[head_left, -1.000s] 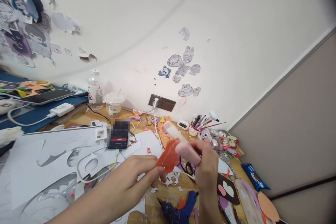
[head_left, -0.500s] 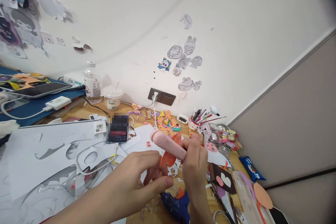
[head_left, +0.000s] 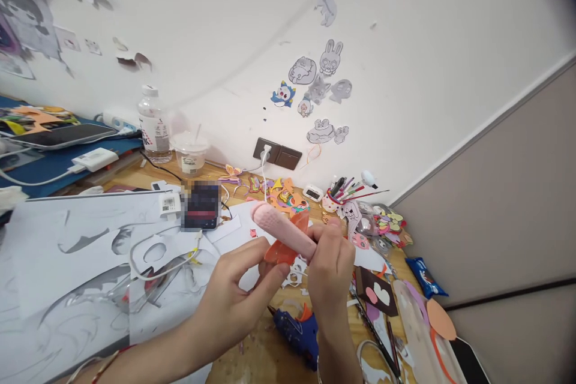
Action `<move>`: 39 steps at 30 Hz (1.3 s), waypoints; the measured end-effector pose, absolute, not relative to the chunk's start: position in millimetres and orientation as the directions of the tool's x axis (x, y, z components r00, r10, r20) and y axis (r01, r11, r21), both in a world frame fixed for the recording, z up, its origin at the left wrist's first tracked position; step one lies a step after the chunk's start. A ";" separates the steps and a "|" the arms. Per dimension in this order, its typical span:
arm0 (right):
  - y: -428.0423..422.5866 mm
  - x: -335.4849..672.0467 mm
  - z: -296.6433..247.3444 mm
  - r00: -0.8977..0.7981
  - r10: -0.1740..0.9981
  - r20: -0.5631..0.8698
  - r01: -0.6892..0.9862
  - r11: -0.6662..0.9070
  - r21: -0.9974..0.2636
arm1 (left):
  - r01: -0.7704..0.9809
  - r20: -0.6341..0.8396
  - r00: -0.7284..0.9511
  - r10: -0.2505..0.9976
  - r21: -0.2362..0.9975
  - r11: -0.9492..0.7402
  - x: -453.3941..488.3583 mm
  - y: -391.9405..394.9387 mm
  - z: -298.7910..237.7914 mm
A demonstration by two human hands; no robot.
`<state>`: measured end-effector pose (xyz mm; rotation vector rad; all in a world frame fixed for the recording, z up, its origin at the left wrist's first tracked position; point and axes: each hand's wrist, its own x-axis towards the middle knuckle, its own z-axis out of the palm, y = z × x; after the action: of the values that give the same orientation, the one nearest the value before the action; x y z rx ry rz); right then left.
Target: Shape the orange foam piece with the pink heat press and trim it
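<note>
**Orange cutout and pink tool held above a cluttered craft table**

An orange cutout [head_left: 279, 253] is held in the air above the wooden table [head_left: 265, 360], between the two hands and just in front of them. It is pinched at its lower left edge by the left hand [head_left: 234, 306], whose thumb and forefinger are closed on it while the other fingers are curled beneath. A pink tool [head_left: 283, 233], rounded at its far end, is gripped by the right hand [head_left: 330, 276]; the fingers are wrapped tightly round its near end. The tool is laid slantwise across the cutout and appears to touch it.

A blue glue gun [head_left: 299, 333] is seen lying on the table directly below the hands. A dark card with hearts [head_left: 378, 297] is placed just to the right of the right hand. White paper sheets [head_left: 81, 246] are spread to the left, and a pen holder [head_left: 335, 199] is set near the wall behind.
</note>
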<state>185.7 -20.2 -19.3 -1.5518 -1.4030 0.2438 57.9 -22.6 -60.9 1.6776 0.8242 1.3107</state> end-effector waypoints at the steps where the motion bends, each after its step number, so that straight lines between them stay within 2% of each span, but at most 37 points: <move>1: -20.3 186.6 -19.4 0.317 0.834 0.451 0.644 0.159 -0.748 | 0.006 0.448 0.218 0.867 0.888 -0.461 56.2 -23.6 -60.3; 9: -18.9 194.4 -22.8 0.367 0.718 0.591 0.750 0.148 -0.645 | 0.011 0.462 0.131 0.877 0.884 -0.467 56.6 -31.8 -54.7; 14: -16.1 194.4 -22.4 0.373 0.624 0.686 0.768 0.206 -0.606 | 0.046 0.577 0.093 0.812 0.812 -0.582 58.7 -29.2 -55.1; 19: -14.1 197.2 -22.9 0.380 0.587 0.715 0.772 0.225 -0.594 | 0.094 0.657 0.101 0.747 0.741 -0.665 55.6 -27.8 -56.0; 29: -6.4 200.4 -24.9 0.461 0.585 0.667 0.763 0.122 -0.635 | 0.138 0.583 0.138 0.800 0.789 -0.599 53.0 -25.0 -53.0; 32: 2.4 209.5 -25.6 0.518 0.576 0.633 0.740 0.070 -0.669 | 0.169 0.673 0.173 0.720 0.699 -0.694 44.9 -25.5 -48.6; 35: 9.9 230.8 -23.5 0.645 0.507 0.572 0.673 -0.021 -0.740 | 0.200 0.759 0.234 0.608 0.574 -0.794 33.5 -28.5 -40.5; 36: 10.3 237.5 -22.3 0.676 0.498 0.543 0.641 -0.034 -0.766 | 0.217 0.757 0.209 0.619 0.581 -0.784 30.8 -29.2 -37.5; 39: 3.1 244.3 -17.7 0.686 0.559 0.466 0.570 -0.015 -0.822 | 0.225 0.637 -0.010 0.771 0.753 -0.619 28.7 -27.7 -30.4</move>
<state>244.3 3.1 -17.7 -1.6659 -0.9267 -0.0107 28.7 -27.7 -30.4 1.8378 1.0303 1.6662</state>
